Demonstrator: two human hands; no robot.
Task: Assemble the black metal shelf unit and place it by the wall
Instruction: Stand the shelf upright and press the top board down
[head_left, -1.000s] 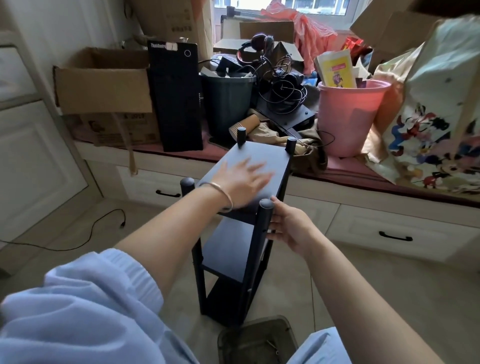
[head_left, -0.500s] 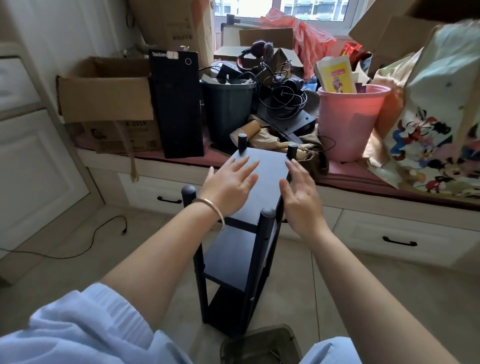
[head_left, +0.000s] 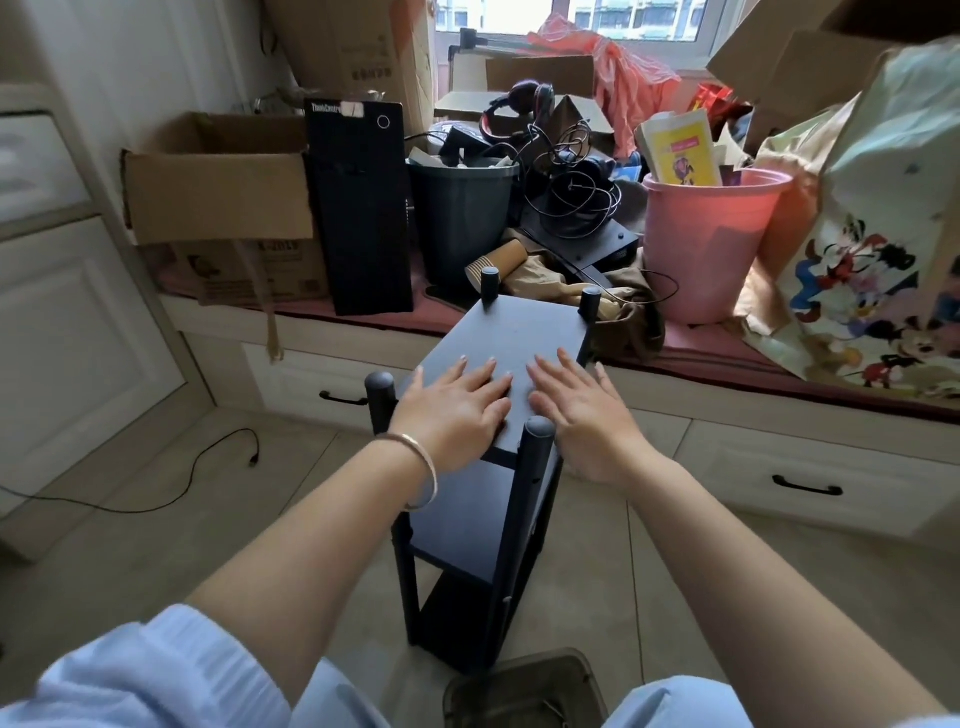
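Note:
The black metal shelf unit (head_left: 519, 332) stands upright on the tiled floor in front of a window bench, with three tiers and four round-capped posts. My left hand (head_left: 454, 410), with a bangle on the wrist, lies flat on the near part of the top shelf, fingers straight. My right hand (head_left: 582, 410) lies flat beside it on the same top panel, just past the near right post (head_left: 537, 441). Neither hand holds anything.
The bench behind carries a cardboard box (head_left: 218, 192), a black computer tower (head_left: 358, 208), a dark bin (head_left: 462, 218), tangled cables, a pink bucket (head_left: 711, 244) and a cartoon-print bag (head_left: 872, 270). A cable (head_left: 156, 493) trails on the floor at left. A dark tray (head_left: 524, 691) sits at my feet.
My right hand left the near right post and came up onto the top shelf, now flat beside my left hand. The left hand stayed on the top panel.

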